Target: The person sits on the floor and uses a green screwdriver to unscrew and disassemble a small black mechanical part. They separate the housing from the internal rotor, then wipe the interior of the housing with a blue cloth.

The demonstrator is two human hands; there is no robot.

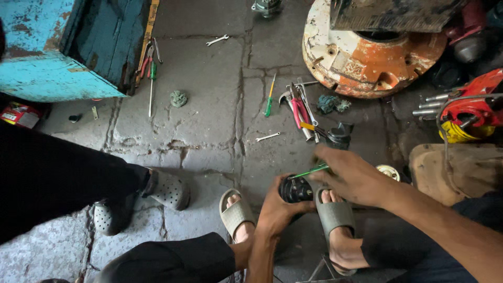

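Observation:
My left hand grips a small black round machine part low between my feet. My right hand holds a thin green-handled screwdriver, its tip on the top of the black part. Both my feet wear grey-green slide sandals on the stone floor.
Tools lie on the cracked stone floor: a green screwdriver, red-handled pliers, small spanners. A rusty orange-white wheel hub stands at the back right, a turquoise box at the back left. Another person's grey clogs are on the left.

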